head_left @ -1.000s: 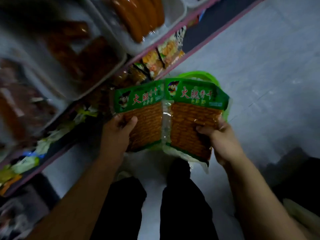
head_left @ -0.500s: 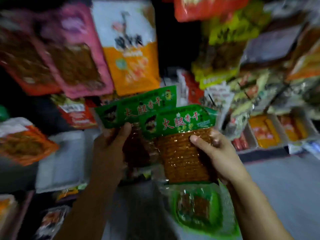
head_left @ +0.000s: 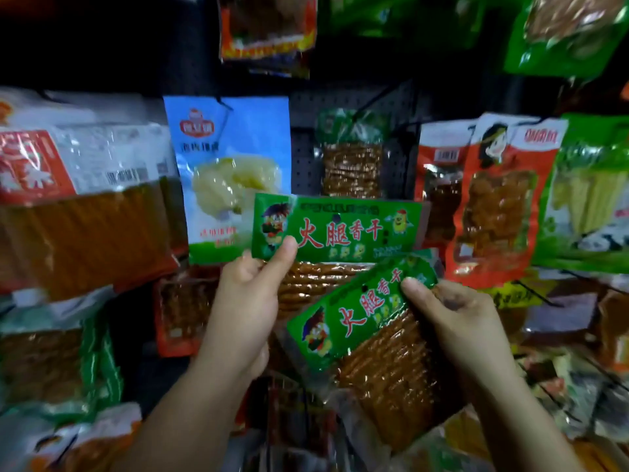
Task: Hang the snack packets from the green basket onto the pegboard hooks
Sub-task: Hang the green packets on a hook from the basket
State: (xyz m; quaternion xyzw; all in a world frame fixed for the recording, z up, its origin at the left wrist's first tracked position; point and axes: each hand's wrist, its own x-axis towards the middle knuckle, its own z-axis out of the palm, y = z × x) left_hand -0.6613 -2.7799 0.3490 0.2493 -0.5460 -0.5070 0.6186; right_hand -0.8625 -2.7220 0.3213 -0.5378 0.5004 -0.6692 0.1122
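Pinching the lower left corner of one green-headed snack packet [head_left: 335, 229], the left hand [head_left: 243, 308] has its thumb pressed on the header, which lies level. Just below, the right hand [head_left: 456, 321] grips a second packet [head_left: 367, 335] tilted up to the right, thumb on its header and fingers curled behind. Both clear pouches hold ridged orange-brown strips and read 火腿香干 in red (smaller print is unreadable). Beyond the fingertips a matching packet [head_left: 352, 158] hangs on the dark pegboard [head_left: 303, 158], beside a blue-and-white pouch [head_left: 231, 172].
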